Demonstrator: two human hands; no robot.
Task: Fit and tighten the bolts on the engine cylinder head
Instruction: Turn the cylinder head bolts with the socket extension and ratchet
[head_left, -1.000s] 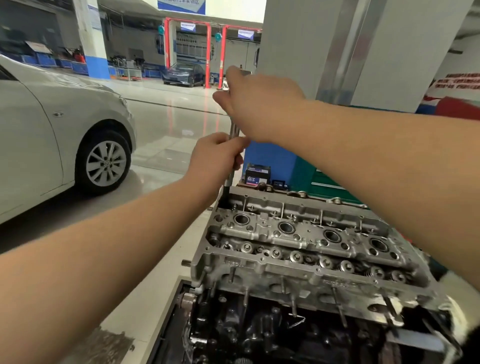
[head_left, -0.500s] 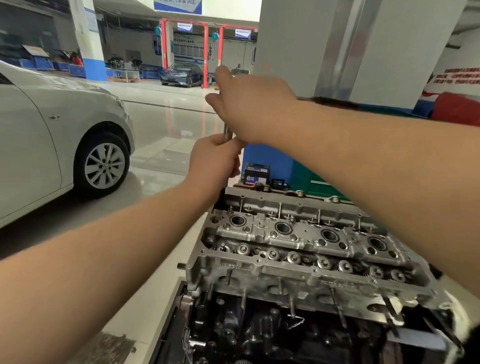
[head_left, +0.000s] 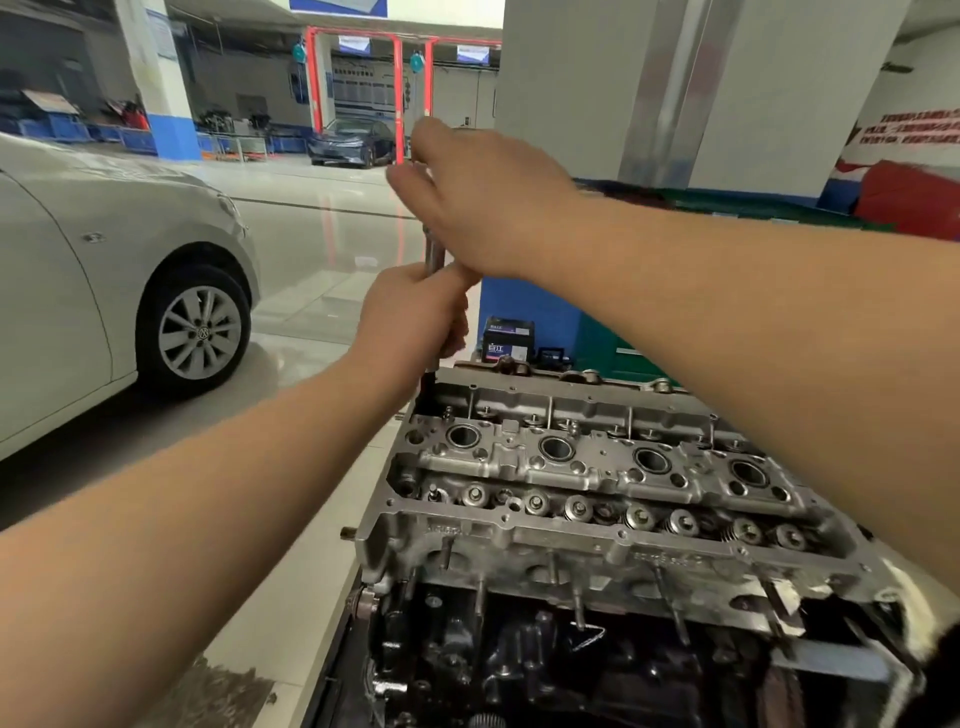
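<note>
Head view, and much is hidden: the long socket wrench (head_left: 434, 254) shows only a short stretch of upright shaft between two fists, its top buried in the right hand (head_left: 483, 202) curled over it, its middle wrapped by the left hand (head_left: 415, 317), its tip lost at the cylinder head's (head_left: 597, 467) far left corner. No bolt visible there. Four spark plug wells counted across the head. Engine block (head_left: 519, 660) cut off below.
</note>
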